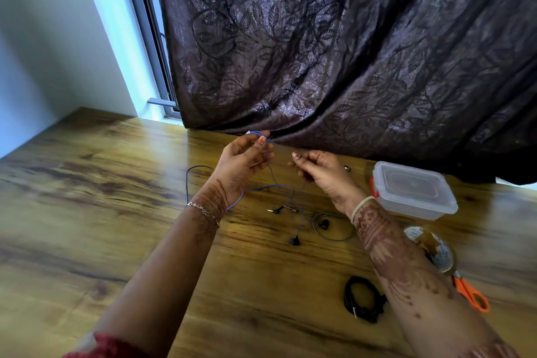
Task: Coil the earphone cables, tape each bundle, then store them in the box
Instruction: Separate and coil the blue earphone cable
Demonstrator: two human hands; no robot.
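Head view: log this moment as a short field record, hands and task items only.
left hand: raised, pinching blue earphone cable
right hand: raised, fingers closed on the same cable
black earphones: loose on table
black coiled bundle: on table
box: lid on
tape roll: beside right forearm
scissors: orange handles, partly hidden

Wood-grain table [87,183] against a dark leaf-patterned curtain [348,52], grey window frame [151,38] at its left edge, daylight on pale wall [43,52].
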